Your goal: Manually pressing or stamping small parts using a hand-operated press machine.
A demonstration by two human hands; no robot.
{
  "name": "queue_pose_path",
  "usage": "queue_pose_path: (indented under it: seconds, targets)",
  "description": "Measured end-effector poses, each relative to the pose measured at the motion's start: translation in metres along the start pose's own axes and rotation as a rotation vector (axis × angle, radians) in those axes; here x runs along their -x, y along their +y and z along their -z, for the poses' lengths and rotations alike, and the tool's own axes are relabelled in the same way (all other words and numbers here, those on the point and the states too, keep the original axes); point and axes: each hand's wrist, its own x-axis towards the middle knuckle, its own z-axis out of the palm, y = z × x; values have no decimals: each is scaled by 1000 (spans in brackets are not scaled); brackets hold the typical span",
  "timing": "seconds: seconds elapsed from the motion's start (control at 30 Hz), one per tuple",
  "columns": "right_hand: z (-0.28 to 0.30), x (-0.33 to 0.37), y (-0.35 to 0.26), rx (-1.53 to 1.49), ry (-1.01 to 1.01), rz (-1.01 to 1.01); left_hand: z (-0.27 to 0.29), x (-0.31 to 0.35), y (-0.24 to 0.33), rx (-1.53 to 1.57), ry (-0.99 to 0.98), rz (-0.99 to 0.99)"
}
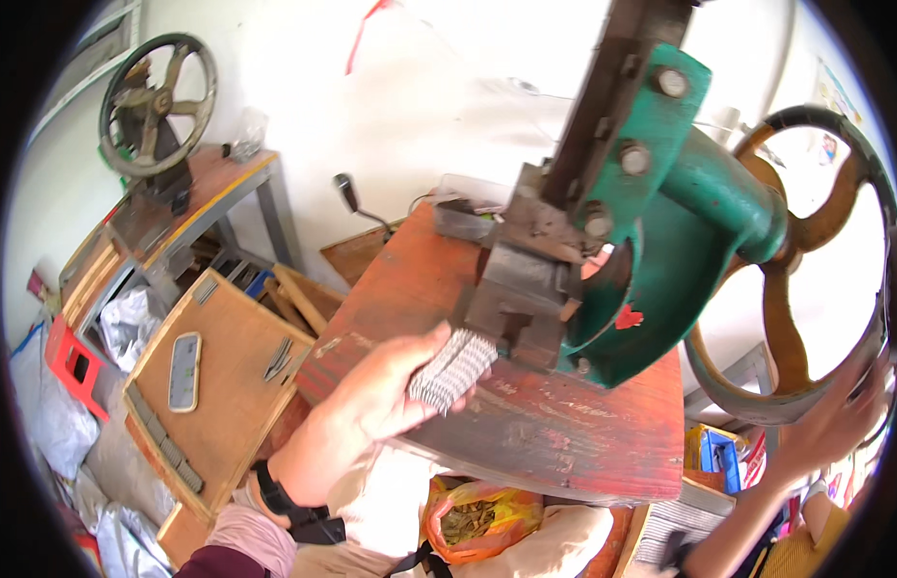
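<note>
The left hand (383,383) is clamped on a ribbed bundle (452,372) of thin grey pieces, thumb above and fingers beneath, over the near edge of the red-brown desk (603,438). The bundle is just beside the dark metal block (521,313) of the green press (682,289). The right hand (834,419), blurred, is at the lower rim of the press's big wheel (784,323); whether its fingers close around it, I cannot tell. A plastic box (461,224) sits at the desk's far edge. Left of the desk, a wooden tray (241,352) carries grey strips (164,438) along its left edge.
</note>
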Motion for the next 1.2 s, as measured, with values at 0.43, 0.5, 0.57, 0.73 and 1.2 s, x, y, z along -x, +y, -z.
queue_pose_path:
  seconds: [0.43,0.5,0.57,0.73,1.2]
  targets:
    - [41,199,-159,-673,-1047,-473,-6,75,-70,254,163,132]
    - [41,201,-157,-711,-1038,-459,-10,72,-75,251,143,146]
    - [43,199,-156,-696,-1048,-493,-16,70,-78,247,124,152]
    - [44,197,-156,-682,-1044,-545,-23,72,-84,151,186,181]
    - [45,195,-157,-702,-1044,-568,-25,69,-89,251,189,172]
